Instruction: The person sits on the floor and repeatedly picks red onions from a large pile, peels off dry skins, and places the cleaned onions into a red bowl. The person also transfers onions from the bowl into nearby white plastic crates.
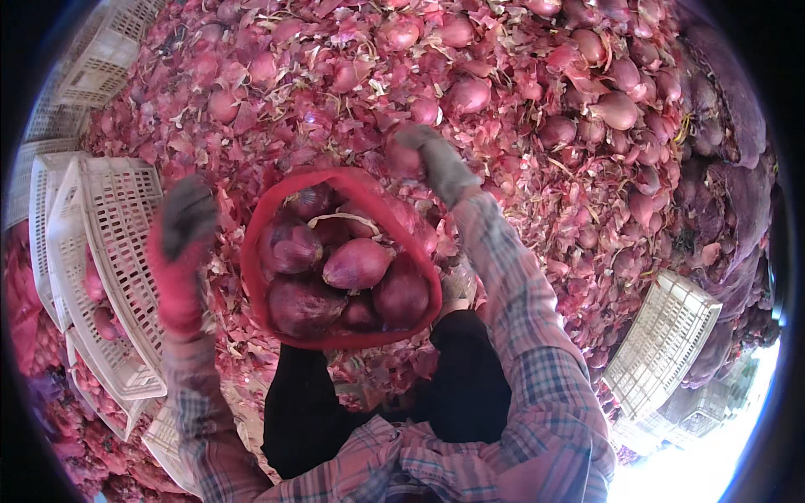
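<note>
A red mesh bag (251, 295) stands with its mouth spread wide between my knees, holding several large red onions (358, 264). Beyond its far right rim, my right hand (437, 160) in a grey glove curls over a red onion (402, 157) at the edge of the heap. Left of the bag, my left hand (185, 239) is raised beside a white plastic crate (119, 201). It wears a red glove with a dark grey coating; motion blur hides its fingers, and I see nothing in it.
A broad heap of red onions and loose skins (352, 75) spreads ahead. More white plastic crates (100, 69) stand along the left, some with onions inside. Another white crate (663, 339) leans at the right. Filled purple mesh sacks (729, 207) line the right side.
</note>
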`<state>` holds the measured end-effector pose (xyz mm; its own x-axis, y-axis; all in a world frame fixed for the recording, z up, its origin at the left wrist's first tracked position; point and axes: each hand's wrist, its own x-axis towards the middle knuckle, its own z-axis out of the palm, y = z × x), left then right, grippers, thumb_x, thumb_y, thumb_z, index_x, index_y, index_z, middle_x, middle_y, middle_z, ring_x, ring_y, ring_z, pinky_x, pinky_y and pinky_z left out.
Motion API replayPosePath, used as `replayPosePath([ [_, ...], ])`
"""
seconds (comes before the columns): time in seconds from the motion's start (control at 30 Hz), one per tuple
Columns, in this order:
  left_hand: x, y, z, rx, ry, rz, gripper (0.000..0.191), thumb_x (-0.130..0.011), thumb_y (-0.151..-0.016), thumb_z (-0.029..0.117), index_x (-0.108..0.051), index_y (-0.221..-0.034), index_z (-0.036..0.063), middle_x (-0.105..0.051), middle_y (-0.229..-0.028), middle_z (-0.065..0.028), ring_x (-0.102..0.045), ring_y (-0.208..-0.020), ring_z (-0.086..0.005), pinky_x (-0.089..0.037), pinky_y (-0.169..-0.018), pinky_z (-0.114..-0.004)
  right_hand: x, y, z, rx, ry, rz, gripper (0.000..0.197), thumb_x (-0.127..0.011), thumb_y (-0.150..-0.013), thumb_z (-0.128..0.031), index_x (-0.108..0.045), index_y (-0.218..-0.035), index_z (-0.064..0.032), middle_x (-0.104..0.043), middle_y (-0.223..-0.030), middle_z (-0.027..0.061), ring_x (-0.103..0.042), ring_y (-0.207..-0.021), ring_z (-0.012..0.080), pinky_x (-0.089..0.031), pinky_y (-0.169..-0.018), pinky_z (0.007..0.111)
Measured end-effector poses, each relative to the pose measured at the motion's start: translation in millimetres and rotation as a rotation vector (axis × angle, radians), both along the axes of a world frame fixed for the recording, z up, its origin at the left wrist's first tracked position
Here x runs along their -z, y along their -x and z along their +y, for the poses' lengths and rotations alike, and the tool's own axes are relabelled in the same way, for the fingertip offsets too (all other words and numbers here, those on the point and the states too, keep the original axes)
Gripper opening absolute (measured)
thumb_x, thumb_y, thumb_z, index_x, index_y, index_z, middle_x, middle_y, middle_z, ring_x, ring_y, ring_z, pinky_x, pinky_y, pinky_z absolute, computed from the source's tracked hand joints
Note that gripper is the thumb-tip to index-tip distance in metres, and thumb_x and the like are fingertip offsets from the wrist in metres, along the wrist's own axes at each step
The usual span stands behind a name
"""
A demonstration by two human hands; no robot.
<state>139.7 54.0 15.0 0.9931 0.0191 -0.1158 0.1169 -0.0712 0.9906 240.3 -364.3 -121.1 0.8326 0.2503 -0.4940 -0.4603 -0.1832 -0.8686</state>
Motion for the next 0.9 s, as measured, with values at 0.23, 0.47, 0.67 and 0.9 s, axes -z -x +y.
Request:
replayPosePath([
  [0.23,-11,-72,-211,0.472,-0.602,-0.419,0.075,-0.084,-0.073,0.019,-0.059,-0.143,0.0057,-0.050,-0.151,-0.0198,-0.052,-0.138,-0.0361,-0.041,-0.118,-0.047,-102,2,-3,-0.127,0.169,-0.527,0.026,-0.060,-0.101,-0.021,-0.069,-0.111,0.0017,-0.076,-0.099,0.0147,-0.074,-0.083,0.0252,-0.059,-0.072,0.036],
  [0.47,-18,-33,13,0.275,0.805,-0.032,0.064,-0.067,-0.095,0.024,-0.043,-0.151,0.0038,-0.050,-0.152,-0.0152,-0.051,-0.135,-0.0334,-0.040,-0.118,-0.052,-67,-52,-65,0.195,0.668,-0.476,0.034,-0.065,-0.098,-0.027,-0.070,-0.121,-0.0033,-0.076,-0.101,0.0121,-0.073,-0.096,0.0262,-0.058,-0.085,0.038],
  [0.67,-47,24,189,0.295,0.802,0.078,0.065,-0.052,-0.106,0.025,-0.030,-0.162,0.0033,-0.051,-0.152,-0.0128,-0.055,-0.126,-0.0251,-0.044,-0.107,-0.042,9,-115,-88,0.039,1.299,-0.157,0.058,-0.075,-0.088,-0.024,-0.058,-0.143,-0.0199,-0.065,-0.132,0.0162,-0.065,-0.121,0.0409,-0.053,-0.105,0.047],
  [0.9,-5,-34,22,-0.006,0.236,0.181,0.044,-0.062,-0.098,0.011,-0.059,-0.137,-0.0077,-0.054,-0.147,-0.0170,-0.064,-0.117,-0.0217,-0.056,-0.088,-0.031,13,-91,-132,-0.018,0.987,0.050,0.068,-0.081,-0.083,-0.025,-0.054,-0.146,-0.0217,-0.067,-0.132,0.0115,-0.069,-0.117,0.0304,-0.060,-0.093,0.050],
])
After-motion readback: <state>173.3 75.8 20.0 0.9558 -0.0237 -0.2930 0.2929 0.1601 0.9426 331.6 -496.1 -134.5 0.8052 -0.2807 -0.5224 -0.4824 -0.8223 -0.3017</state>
